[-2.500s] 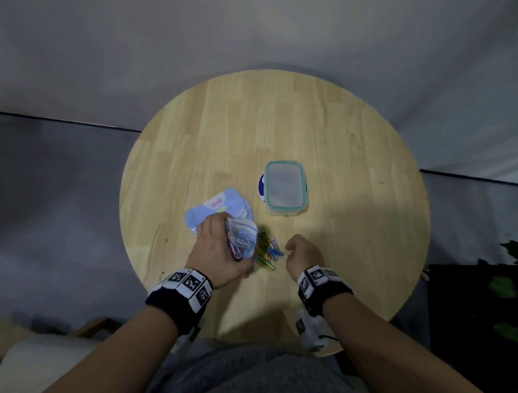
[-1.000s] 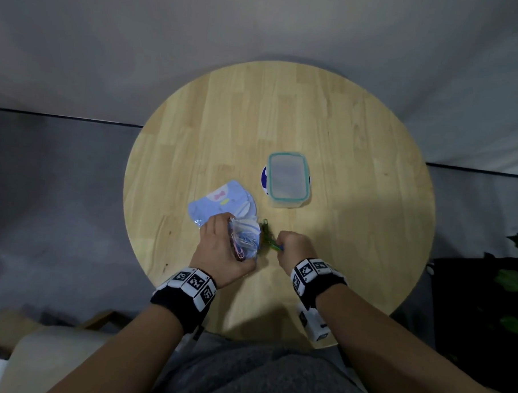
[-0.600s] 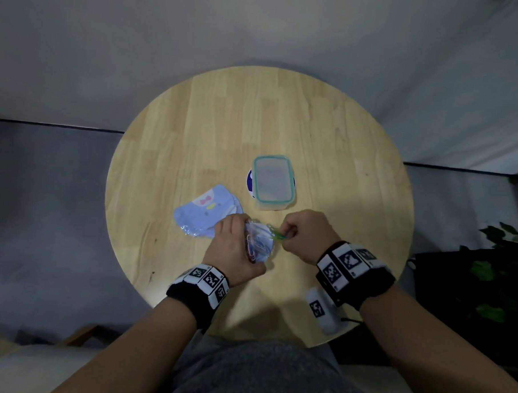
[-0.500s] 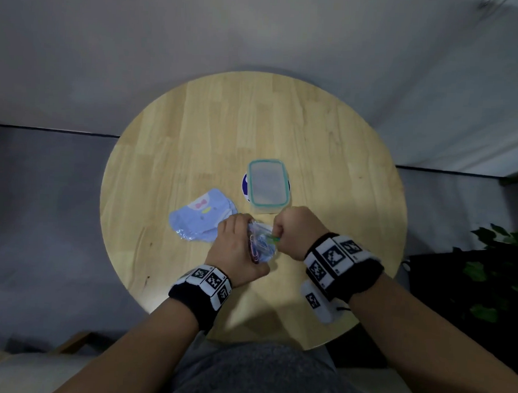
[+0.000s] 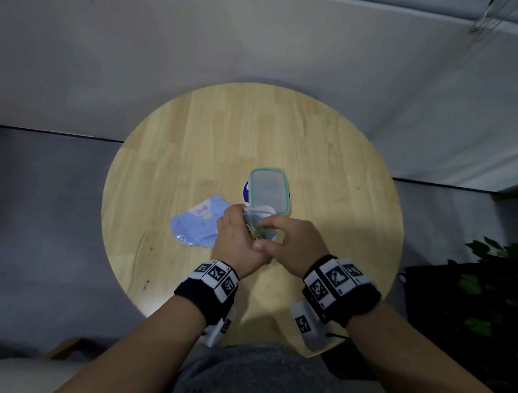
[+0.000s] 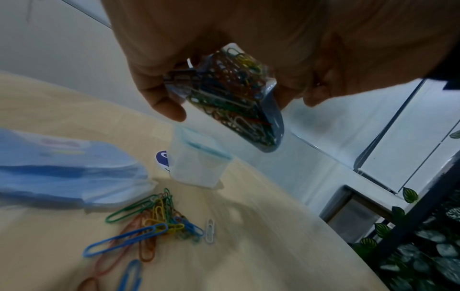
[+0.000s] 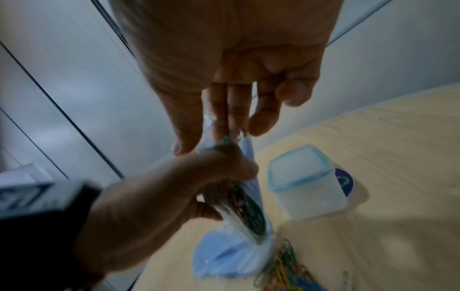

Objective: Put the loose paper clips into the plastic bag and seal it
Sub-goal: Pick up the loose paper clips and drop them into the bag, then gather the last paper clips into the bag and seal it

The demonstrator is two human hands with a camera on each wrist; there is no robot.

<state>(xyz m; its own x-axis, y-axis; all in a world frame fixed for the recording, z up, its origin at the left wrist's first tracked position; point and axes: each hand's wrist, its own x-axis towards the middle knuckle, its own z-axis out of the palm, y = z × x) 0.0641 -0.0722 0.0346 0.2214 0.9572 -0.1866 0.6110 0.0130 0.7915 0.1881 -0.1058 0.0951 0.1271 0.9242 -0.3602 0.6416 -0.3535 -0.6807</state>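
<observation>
My left hand [image 5: 236, 235] grips a small clear plastic bag [image 6: 231, 88] stuffed with coloured paper clips and holds it above the round wooden table [image 5: 327, 175]. My right hand [image 5: 291, 239] meets it from the right. In the right wrist view its thumb and fingers [image 7: 219, 118] pinch a green paper clip [image 7: 225, 140] at the bag's [image 7: 248, 214] open top. A pile of loose paper clips [image 6: 154, 216] lies on the table under the bag, also visible as loose clips [image 7: 281, 265] in the right wrist view. In the head view my hands hide this pile.
A lidded clear container [image 5: 268, 190] with a teal rim stands just behind my hands, on a blue-and-white sticker. A pale blue packet [image 5: 197, 223] lies left of the bag. Potted plants [image 5: 485, 280] sit off the table's right edge.
My right hand pinched green clips from the pile, rose and moved left to the bag's mouth. My left hand lifted the bag off the table. The head camera shifted.
</observation>
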